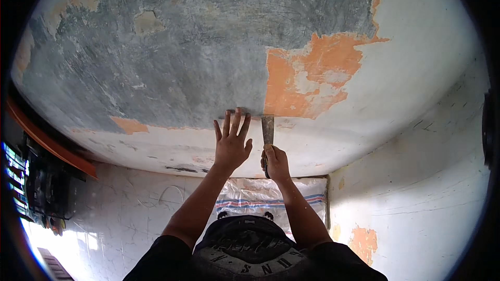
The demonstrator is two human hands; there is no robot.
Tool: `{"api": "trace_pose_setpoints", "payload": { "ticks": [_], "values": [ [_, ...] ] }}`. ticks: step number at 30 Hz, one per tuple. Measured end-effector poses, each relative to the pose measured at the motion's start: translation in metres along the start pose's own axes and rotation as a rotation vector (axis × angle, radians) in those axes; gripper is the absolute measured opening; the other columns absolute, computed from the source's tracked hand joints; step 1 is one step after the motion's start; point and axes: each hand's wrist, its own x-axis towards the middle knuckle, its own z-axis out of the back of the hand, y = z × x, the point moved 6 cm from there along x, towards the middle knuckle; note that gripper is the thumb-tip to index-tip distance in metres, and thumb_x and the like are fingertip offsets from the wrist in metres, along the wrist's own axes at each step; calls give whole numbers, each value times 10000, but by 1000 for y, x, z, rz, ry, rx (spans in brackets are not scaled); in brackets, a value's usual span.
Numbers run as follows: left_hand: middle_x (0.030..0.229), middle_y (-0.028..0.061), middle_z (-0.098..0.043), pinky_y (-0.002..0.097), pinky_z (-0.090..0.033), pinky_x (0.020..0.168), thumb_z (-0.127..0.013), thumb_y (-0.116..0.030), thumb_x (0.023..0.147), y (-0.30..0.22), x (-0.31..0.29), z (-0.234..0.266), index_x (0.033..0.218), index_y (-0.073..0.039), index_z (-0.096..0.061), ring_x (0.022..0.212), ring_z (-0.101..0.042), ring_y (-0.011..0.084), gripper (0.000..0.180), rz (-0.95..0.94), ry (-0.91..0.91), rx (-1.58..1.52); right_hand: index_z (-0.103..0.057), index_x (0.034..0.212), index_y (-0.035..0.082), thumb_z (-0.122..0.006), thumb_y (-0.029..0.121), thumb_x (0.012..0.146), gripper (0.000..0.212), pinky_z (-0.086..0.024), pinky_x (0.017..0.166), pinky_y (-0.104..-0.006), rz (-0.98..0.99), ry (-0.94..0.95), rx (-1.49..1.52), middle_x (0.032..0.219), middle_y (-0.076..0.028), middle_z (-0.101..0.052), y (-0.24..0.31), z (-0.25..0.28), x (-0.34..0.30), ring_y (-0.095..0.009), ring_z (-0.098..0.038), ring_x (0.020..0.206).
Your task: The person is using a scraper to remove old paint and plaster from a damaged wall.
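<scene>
Head view — right hand (pixel 276 162) grips scraper (pixel 267 127).

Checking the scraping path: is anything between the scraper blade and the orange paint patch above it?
Nothing visible. The scraper, held in the right hand, has its blade tip at the lower edge of the orange paint patch. The left hand rests flat on the wall beside it, left of the blade.

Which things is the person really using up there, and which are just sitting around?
In use:
- scraper in the right hand
- left hand, flat on the wall
- peeling wall

Just about:
- striped plastic sheet
- orange shelf
- things under the shelf
</scene>
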Motion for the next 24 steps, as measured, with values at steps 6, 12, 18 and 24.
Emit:
{"api": "trace_pose_setpoints", "payload": {
  "ticks": [6,12,18,24],
  "values": [
    [1627,121,-148,681,-111,1144,-642,-305,857,1,-1,-3,1525,-159,-338,1493,-115,391,748,12,-9,-17,-552,781,42,-486,368,1027,414,-392,423,-264,-116,-4,42,560,-4,-489,-20,-2,-4,-98,-490,448],
    [1624,120,-164,692,-110,1137,-643,-305,854,1,1,-4,1526,-164,-338,1493,-127,387,751,-19,13,6,-559,786,35,-486,368,1027,418,-393,424,-262,-63,-74,65,541,-9,-495,-21,-3,7,-102,-505,452],
    [1627,116,-156,695,-107,1135,-637,-297,854,3,-4,-4,1524,-168,-341,1492,-130,387,744,-1,-5,5,-545,762,37,-481,350,1032,418,-387,439,-284,164,-26,-62,535,-10,-489,75,-1,30,-104,-480,446],
    [1625,121,-158,693,-107,1136,-631,-308,857,2,-1,-3,1524,-164,-342,1493,-120,390,741,9,2,13,-536,753,37,-485,332,1028,407,-379,435,-269,11,-35,-75,551,1,-482,20,1,-1,-89,-471,453]
  ]
}}
